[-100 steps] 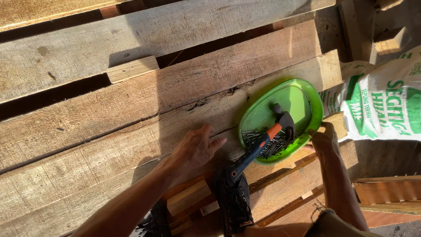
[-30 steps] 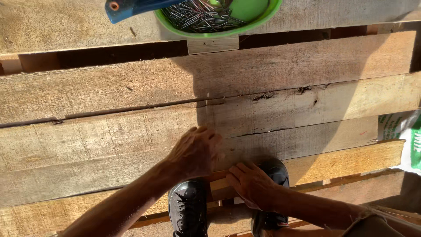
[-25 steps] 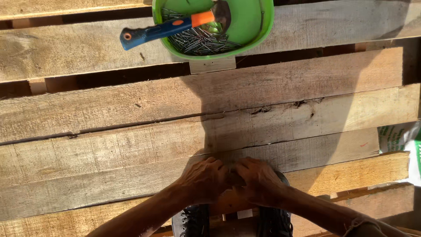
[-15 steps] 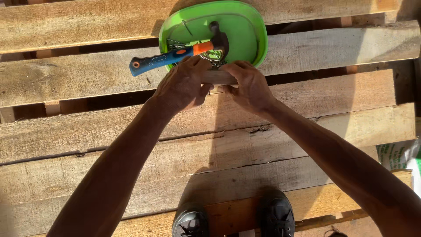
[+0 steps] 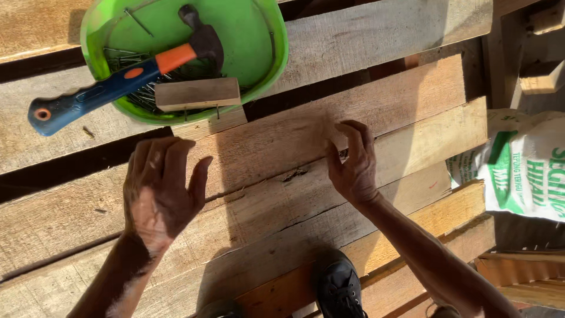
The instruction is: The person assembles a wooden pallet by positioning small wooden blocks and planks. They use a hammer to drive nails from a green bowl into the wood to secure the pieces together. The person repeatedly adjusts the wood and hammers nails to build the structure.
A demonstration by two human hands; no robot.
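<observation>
hands [image 5: 162, 188] [image 5: 353, 162] rest on planks [image 5: 282, 194], wood block [image 5: 197, 94] just beyond.

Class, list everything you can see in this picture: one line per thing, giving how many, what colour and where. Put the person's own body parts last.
Wooden planks: several, pale brown, laid side by side across the whole view.
Bowl: one, bright green, top left, resting on the planks.
Hammer: one, blue and orange handle with a dark head, lying in the bowl, handle sticking out left.
Nails: many, dark metal, heaped in the bowl.
Wood block: one, pale brown, on the bowl's near rim.
Sack: one, white and green, right edge.
Shoe: one, black, bottom centre.
Left hand: open, over the planks.
Right hand: fingertips on a plank.
</observation>
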